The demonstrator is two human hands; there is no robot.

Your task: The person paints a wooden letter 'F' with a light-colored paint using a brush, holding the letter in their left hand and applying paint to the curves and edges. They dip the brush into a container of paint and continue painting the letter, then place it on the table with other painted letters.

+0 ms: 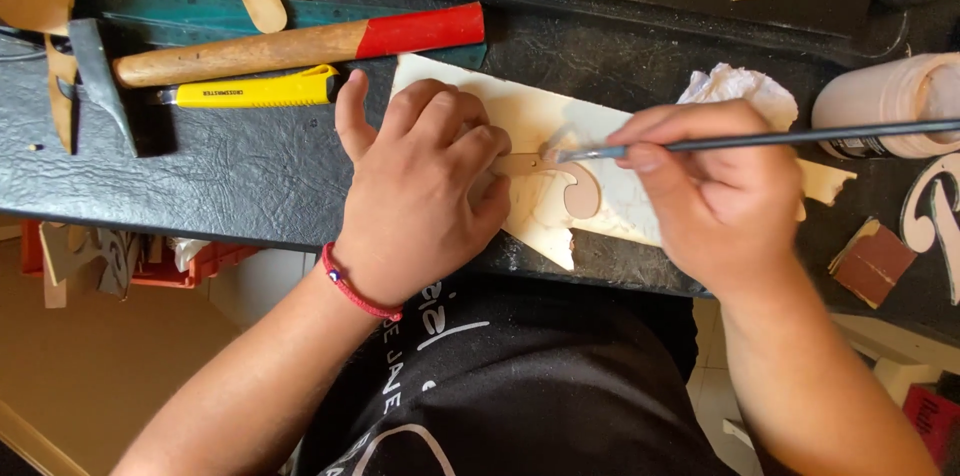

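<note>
a dark, leathery-textured bench top (pixel 250 171) runs across, tan floor below. the left hand (pixel 420 191), fingers curled, presses down on a small flat wooden cutout (pixel 575 191) lying on a pale sheet of card (pixel 530 116). the right hand (pixel 715 191) pinches a thin dark paintbrush (pixel 760 141), bristles touching the cutout. a hammer (pixel 290 46) with a red-tipped wooden handle and a yellow utility knife (pixel 255 89) lie behind; crumpled tissue (pixel 740 86) sits near a pale paint bottle (pixel 890 101).

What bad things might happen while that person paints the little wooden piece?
The left hand pins the small curly wooden cutout close to the thin dark paintbrush, so paint may smear its fingers. The pale paper sheet underneath overhangs the black table, so it might slip. The right hand could knock the pinkish bottle nearby.
</note>
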